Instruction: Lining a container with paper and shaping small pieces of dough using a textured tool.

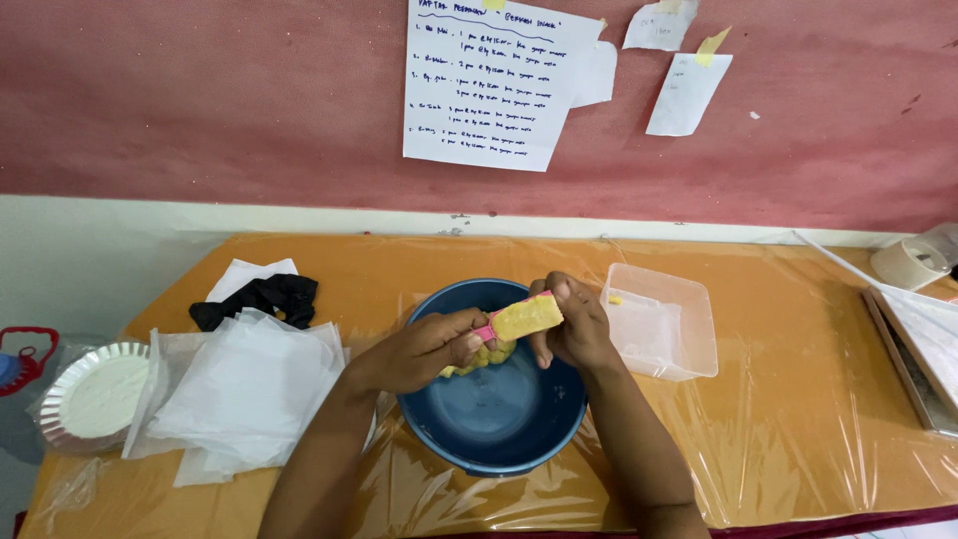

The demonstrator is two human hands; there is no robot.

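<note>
Over the blue bowl [494,419] on the tabletop [798,399], the left hand [424,349] closes its grip on a lump of yellow dough [479,357]. The right hand [574,324] pinches a dough-covered pink mould [524,317]. A clear plastic container [664,319] sits just beside the bowl.

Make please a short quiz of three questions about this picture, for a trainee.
1. True or false: both hands hold the yellow dough piece above the blue bowl.
2. Which thing stands just right of the bowl? A) clear plastic box B) foil plate C) black cloth
3. Fill in: the stack of white sheets lies on the ___ side of the bowl.

Key:
1. True: left hand and right hand both grip it.
2. A, the clear plastic box.
3. left
</note>
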